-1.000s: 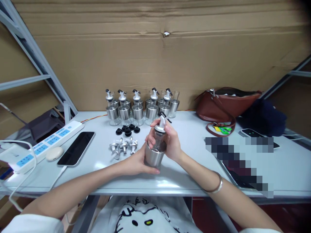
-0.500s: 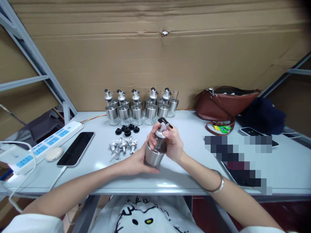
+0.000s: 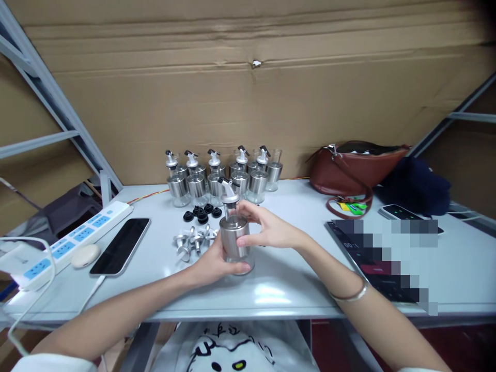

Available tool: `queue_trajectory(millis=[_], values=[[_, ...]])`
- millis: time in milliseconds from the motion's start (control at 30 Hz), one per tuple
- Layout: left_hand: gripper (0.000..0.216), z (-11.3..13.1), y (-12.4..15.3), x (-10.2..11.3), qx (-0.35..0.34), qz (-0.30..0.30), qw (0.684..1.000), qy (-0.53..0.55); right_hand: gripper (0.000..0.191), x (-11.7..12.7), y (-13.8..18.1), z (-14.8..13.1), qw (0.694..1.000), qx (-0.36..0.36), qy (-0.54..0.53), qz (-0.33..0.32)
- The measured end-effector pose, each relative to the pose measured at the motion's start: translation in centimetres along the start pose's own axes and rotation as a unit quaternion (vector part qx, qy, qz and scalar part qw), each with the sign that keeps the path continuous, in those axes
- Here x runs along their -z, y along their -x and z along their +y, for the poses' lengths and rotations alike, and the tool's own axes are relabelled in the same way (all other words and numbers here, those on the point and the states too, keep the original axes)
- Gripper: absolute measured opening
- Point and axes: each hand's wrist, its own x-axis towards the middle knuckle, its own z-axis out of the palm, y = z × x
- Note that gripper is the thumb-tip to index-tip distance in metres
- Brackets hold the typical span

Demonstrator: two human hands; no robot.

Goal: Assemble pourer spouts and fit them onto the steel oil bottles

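Between my hands an oil bottle (image 3: 234,235) stands nearly upright, glass with a steel sleeve and a white-and-black pour spout (image 3: 229,190) on its neck. My left hand (image 3: 217,263) is closed round its lower left side, thumb across the front near the base. My right hand (image 3: 267,227) holds it from the right, thumb on the steel sleeve and fingers behind the shoulder. Just left of the bottle lie several loose silver-white spout pieces (image 3: 197,241). Several black ribbed stoppers (image 3: 202,216) sit behind them.
At the back stand two rows of similar bottles (image 3: 196,183), the front ones with spouts. A power strip (image 3: 77,235), a phone (image 3: 121,247) and a round white case (image 3: 86,255) lie left. On the right are a brown handbag (image 3: 349,173), a dark cap (image 3: 414,183) and a partly blurred tablet (image 3: 354,258).
The bottle has moved left and is more upright. My right hand has come down from the spout to the bottle's side, while my left hand keeps its hold.
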Motion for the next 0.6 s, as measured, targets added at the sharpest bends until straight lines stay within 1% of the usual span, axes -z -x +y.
queue_trajectory(millis=[100, 167, 200, 233, 300, 367, 433, 467, 533, 600], values=[[0.088, 0.3, 0.1, -0.1, -0.008, -0.007, 1.0, 0.018, 0.042, 0.1, 0.0, -0.2, 0.999, 0.022, -0.022, 0.025], [0.082, 0.5, 0.2, -0.1, -0.009, -0.032, 0.999, 0.043, 0.042, 0.7, 0.0, -0.3, 0.995, 0.049, -0.044, 0.075], [0.078, 0.5, 0.3, -0.1, -0.008, -0.046, 0.998, 0.053, 0.043, 1.3, 0.0, -0.3, 0.99, 0.061, -0.054, 0.117], [0.073, 0.5, 0.3, -0.1, -0.006, -0.059, 0.997, 0.057, 0.045, 2.0, 0.1, -0.3, 0.979, 0.076, -0.061, 0.178], [0.064, 0.3, 0.2, -0.1, 0.0, -0.076, 0.996, 0.052, 0.051, 3.8, 0.1, 0.0, 0.947, 0.088, -0.045, 0.307], [0.058, 0.0, 0.2, -0.1, 0.013, -0.078, 0.996, 0.044, 0.052, 6.0, 0.3, 0.8, 0.906, 0.069, 0.018, 0.416], [0.054, -0.2, 0.1, 0.0, 0.019, -0.073, 0.996, 0.047, 0.053, 8.1, 0.6, 2.1, 0.869, 0.05, 0.089, 0.484], [0.053, -0.3, 0.1, 0.0, 0.019, -0.069, 0.996, 0.051, 0.053, 9.0, 0.8, 2.8, 0.856, 0.033, 0.112, 0.503], [0.052, -0.4, 0.1, 0.0, 0.017, -0.064, 0.996, 0.057, 0.053, 10.3, 1.2, 4.3, 0.841, -0.005, 0.148, 0.52], [0.051, -0.4, 0.1, 0.0, 0.019, -0.063, 0.996, 0.057, 0.054, 10.8, 1.5, 5.6, 0.833, -0.058, 0.205, 0.511]])
